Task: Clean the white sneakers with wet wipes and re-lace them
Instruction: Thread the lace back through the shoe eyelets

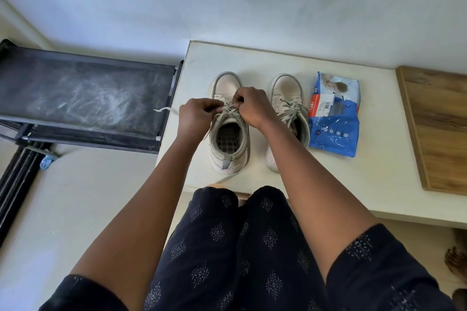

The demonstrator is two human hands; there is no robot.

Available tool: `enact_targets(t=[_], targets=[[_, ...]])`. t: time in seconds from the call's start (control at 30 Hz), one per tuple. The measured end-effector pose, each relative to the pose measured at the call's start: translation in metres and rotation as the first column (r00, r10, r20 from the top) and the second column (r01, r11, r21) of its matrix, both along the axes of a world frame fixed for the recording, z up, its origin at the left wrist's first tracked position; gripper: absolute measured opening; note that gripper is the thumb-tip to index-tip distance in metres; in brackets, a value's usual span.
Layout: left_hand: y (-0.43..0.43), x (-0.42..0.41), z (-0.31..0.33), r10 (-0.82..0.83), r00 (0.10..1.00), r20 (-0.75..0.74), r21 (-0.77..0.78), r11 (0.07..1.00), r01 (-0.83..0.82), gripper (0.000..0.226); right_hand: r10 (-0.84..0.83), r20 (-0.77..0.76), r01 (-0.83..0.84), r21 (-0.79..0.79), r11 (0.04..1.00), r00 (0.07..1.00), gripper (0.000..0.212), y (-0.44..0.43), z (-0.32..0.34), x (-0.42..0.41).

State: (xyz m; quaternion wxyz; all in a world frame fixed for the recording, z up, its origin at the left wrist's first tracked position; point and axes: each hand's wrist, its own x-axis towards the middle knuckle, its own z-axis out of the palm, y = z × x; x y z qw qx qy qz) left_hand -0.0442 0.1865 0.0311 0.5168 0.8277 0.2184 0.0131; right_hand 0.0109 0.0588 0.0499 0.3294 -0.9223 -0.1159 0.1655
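Two white sneakers stand side by side on a white table [353, 179], toes pointing away from me. Over the left sneaker [228, 149], my left hand [195, 115] and my right hand [250, 106] each pinch its grey-white lace [228, 111] near the lower eyelets. One loose lace end [164, 109] trails off to the left past the table edge. The right sneaker [288, 93] is laced, and my right forearm hides part of it. A blue wet-wipes pack [333, 124] lies just right of that sneaker.
A dusty black rack [83, 96] stands left of the table, touching its corner. A wooden board [437, 129] lies on the table's right side. A white wall runs behind. My dark patterned clothing fills the lower view against the table's front edge.
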Motion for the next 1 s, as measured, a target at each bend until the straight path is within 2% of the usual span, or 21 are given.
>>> enact_targets(t=[0.27,0.43,0.5,0.6,0.7,0.8,0.87,1.0], targets=[[-0.007,0.000,-0.004,0.004,1.000,-0.001,0.022,1.000,-0.004,0.019,-0.152,0.003,0.151,0.098,0.984,0.988,0.020,0.001,-0.009,-0.010],[-0.005,0.016,0.004,-0.129,0.989,-0.080,0.223,0.964,0.143,0.012,-0.174,0.007,0.174,0.061,0.983,0.985,0.013,-0.001,-0.006,-0.011],[-0.007,0.019,0.006,-0.176,0.980,-0.092,0.265,0.945,0.194,0.017,-0.190,0.026,0.188,0.059,0.980,0.981,0.011,-0.003,-0.006,-0.012],[-0.008,0.014,0.004,-0.175,0.982,-0.069,0.163,0.969,0.184,0.026,-0.193,0.043,0.192,0.033,0.981,0.980,0.012,-0.001,-0.008,-0.016],[-0.007,0.011,0.004,-0.138,0.989,-0.045,0.085,0.986,0.142,0.013,-0.212,0.053,0.210,0.031,0.977,0.976,0.011,-0.002,-0.009,-0.019],[-0.002,0.008,0.003,-0.061,0.997,-0.037,0.033,0.998,0.062,0.004,-0.299,0.024,0.292,0.156,0.944,0.954,0.012,-0.008,-0.007,-0.021],[0.002,0.001,0.001,0.005,1.000,-0.026,-0.022,1.000,-0.006,0.008,-0.305,-0.006,0.298,0.234,0.926,0.952,0.019,-0.013,-0.003,-0.026],[0.001,-0.015,-0.002,0.046,0.999,-0.003,-0.175,0.984,-0.045,0.022,-0.210,0.040,0.200,0.175,0.964,0.977,0.028,-0.014,-0.002,-0.034]])
